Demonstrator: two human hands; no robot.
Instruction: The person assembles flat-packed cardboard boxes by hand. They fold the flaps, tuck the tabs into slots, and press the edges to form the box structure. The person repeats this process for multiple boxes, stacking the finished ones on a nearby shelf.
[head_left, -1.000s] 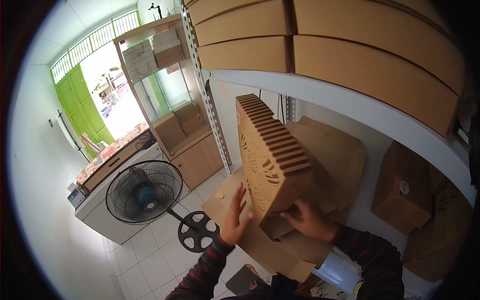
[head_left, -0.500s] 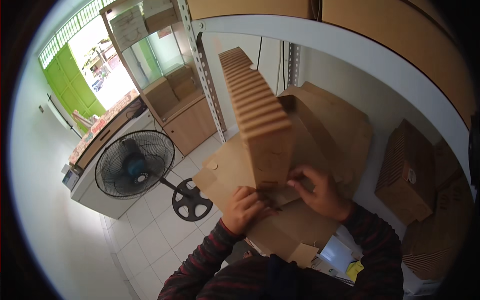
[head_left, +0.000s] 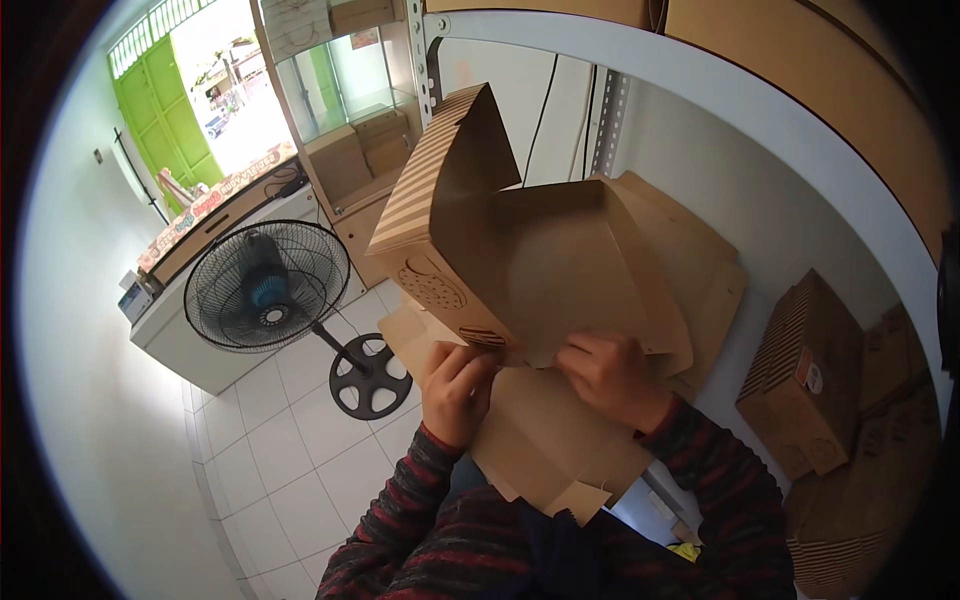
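Note:
A brown cardboard box (head_left: 570, 255) with a striped lid stands open in front of me, its plain inside facing up and its lid raised toward the left. Printed drawings mark the lid's near side. My left hand (head_left: 458, 392) is closed on the lower near corner of the lid, thumb and fingers pinched together. At the box's near edge, to the right of that corner, my right hand (head_left: 612, 375) has its fingers curled against the cardboard; its fingertips are partly hidden. Flat cardboard sheets (head_left: 560, 440) lie beneath the box and reach toward my body.
Folded striped boxes (head_left: 800, 385) stand at the right by the wall. A black standing fan (head_left: 268, 290) is on the tiled floor at left. A white metal shelf beam (head_left: 680, 62) crosses overhead with cardboard above it. A glass cabinet (head_left: 345, 100) stands behind the fan.
The lid has swung left and opened, so the box's inside now shows. Both hands remain at its near edge, the left a little higher and the right slightly more to the left.

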